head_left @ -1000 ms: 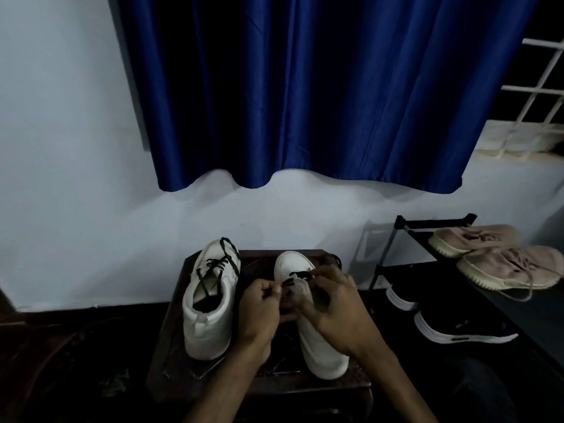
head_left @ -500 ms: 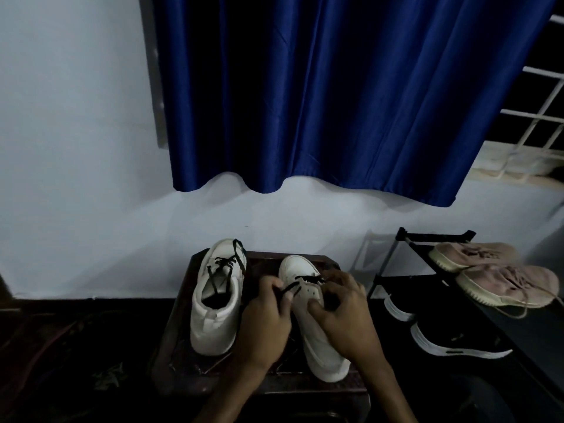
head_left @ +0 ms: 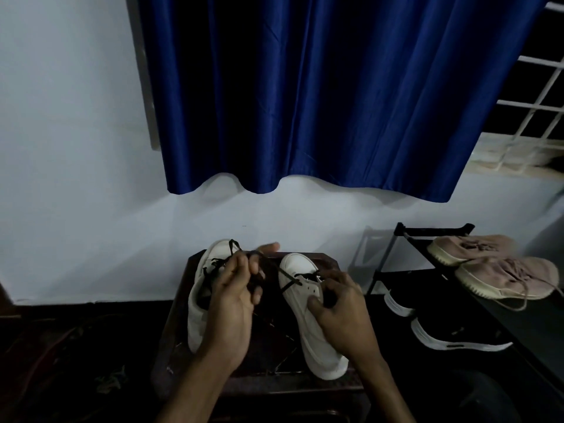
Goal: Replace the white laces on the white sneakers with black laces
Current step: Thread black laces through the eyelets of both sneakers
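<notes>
Two white sneakers stand on a small dark stool (head_left: 331, 259). The left sneaker (head_left: 198, 312) carries a black lace through its eyelets and is partly hidden by my left hand (head_left: 236, 296). That hand pinches a black lace (head_left: 276, 270) and holds it taut up and to the left of the right sneaker (head_left: 300, 293). The lace runs from an eyelet near that shoe's toe. My right hand (head_left: 341, 312) grips the right sneaker over its tongue and side. No white lace shows.
A black shoe rack (head_left: 396, 257) stands to the right with pink sneakers (head_left: 500, 270) on top and black shoes with white soles (head_left: 451, 340) below. A blue curtain (head_left: 320, 96) hangs on the white wall behind. The floor around is dark.
My left hand has pulled the black lace up and leftward out of the right sneaker, drawing it taut. My right hand stays on the shoe. The view has tilted slightly.
</notes>
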Action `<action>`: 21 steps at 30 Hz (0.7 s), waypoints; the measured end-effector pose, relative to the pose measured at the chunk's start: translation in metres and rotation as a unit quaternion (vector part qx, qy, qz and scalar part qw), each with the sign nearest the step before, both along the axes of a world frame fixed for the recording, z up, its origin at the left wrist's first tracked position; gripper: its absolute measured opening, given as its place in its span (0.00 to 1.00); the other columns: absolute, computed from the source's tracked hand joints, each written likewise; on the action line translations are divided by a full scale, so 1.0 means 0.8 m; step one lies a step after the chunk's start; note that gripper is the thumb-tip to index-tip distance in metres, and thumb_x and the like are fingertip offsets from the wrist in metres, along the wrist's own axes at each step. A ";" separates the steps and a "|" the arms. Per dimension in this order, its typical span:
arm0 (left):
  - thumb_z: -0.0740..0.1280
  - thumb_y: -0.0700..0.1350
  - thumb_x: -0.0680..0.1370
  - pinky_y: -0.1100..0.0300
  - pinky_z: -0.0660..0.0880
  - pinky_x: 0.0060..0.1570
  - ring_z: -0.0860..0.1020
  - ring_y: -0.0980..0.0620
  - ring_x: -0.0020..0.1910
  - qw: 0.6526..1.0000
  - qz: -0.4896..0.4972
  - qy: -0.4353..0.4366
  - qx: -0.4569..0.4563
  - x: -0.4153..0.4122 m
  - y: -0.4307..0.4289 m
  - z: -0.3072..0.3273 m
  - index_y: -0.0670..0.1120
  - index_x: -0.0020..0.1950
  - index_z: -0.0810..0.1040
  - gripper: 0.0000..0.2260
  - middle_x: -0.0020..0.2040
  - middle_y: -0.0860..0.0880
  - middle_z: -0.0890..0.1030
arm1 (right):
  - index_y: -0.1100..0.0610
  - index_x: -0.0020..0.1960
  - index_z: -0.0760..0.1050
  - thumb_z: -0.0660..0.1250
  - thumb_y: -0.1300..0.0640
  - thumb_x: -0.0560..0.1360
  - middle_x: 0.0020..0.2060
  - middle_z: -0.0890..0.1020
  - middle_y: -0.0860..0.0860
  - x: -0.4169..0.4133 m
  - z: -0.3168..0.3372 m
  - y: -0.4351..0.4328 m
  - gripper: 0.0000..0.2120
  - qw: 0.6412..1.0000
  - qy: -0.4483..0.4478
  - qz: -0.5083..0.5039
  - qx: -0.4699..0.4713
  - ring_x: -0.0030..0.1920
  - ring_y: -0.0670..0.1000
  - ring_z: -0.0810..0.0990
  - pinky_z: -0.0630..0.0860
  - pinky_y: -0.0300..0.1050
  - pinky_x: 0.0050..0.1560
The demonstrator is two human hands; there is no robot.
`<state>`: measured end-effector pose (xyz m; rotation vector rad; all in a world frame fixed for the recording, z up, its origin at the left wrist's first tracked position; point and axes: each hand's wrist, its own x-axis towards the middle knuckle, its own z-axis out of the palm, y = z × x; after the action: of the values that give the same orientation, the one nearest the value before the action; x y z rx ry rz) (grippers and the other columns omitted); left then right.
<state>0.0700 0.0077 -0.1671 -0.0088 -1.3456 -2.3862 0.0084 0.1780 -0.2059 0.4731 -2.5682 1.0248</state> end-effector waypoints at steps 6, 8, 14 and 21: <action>0.63 0.56 0.77 0.61 0.54 0.26 0.57 0.56 0.23 0.969 -0.082 -0.205 -0.106 -0.004 0.010 -0.014 0.48 0.36 0.66 0.15 0.25 0.52 0.60 | 0.57 0.34 0.75 0.66 0.51 0.65 0.49 0.77 0.45 -0.001 0.002 0.000 0.09 1.000 0.002 -0.002 -0.004 0.47 0.44 0.75 0.72 0.42 0.49; 0.69 0.58 0.72 0.65 0.52 0.22 0.54 0.56 0.22 0.965 -0.145 -0.197 -0.096 0.020 0.000 0.000 0.49 0.34 0.64 0.19 0.24 0.53 0.57 | 0.57 0.34 0.75 0.68 0.53 0.66 0.48 0.77 0.46 -0.001 0.001 0.000 0.08 1.000 0.003 -0.002 -0.006 0.47 0.45 0.76 0.73 0.43 0.49; 0.47 0.43 0.84 0.55 0.64 0.30 0.52 0.54 0.28 0.948 -0.275 0.083 0.136 0.067 -0.100 0.080 0.38 0.40 0.63 0.15 0.29 0.49 0.55 | 0.58 0.33 0.73 0.70 0.57 0.67 0.44 0.76 0.47 -0.001 0.000 -0.001 0.08 1.000 0.003 -0.017 -0.004 0.42 0.47 0.75 0.73 0.46 0.44; 0.61 0.52 0.81 0.63 0.73 0.45 0.80 0.58 0.46 0.907 0.078 -0.003 -0.413 -0.001 0.004 0.039 0.54 0.53 0.76 0.06 0.46 0.57 0.82 | 0.59 0.33 0.72 0.68 0.55 0.66 0.43 0.76 0.48 0.000 0.000 -0.002 0.09 1.000 0.004 -0.011 -0.012 0.43 0.48 0.76 0.73 0.47 0.45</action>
<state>0.0694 0.0109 -0.1358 -0.1238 -2.1564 -1.5284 0.0083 0.1766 -0.2056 0.4414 -2.5466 1.0424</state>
